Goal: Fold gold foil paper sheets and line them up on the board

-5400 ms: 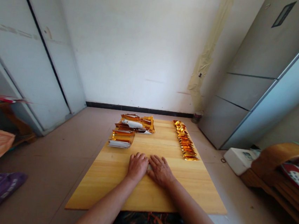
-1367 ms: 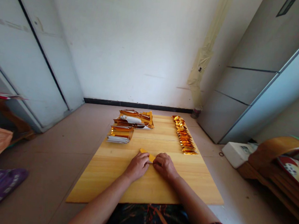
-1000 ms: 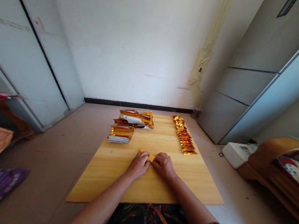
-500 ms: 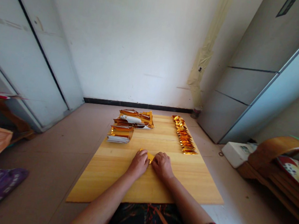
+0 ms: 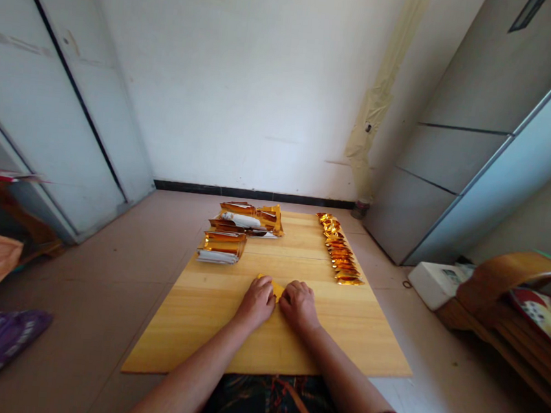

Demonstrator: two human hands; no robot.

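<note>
Head view has us sitting at a yellowish wooden board in the lower middle of the frame, arms coming up from the bottom edge. Our left hand sits just left of center, fingers curled down and gripping a small gold piece. Our right hand is just beside it, also curled in, fingertips pinching the same piece from its right end. So the gold piece is basically in the lower center, between our hands, with one corner poking out past the left knuckles; the fingers hide the rest, so we can't tell its full shape. Toward the board's upper left we've got a stack of gold sheets with pale edges at the near side, and right behind it a looser gold pile with a white piece lying on it. Along the board's right edge there's a row of shiny gold packets, bunched close and running from the far corner toward us. Gray fridge fills the upper right, and a purple bag is on the floor at lower left.
</note>
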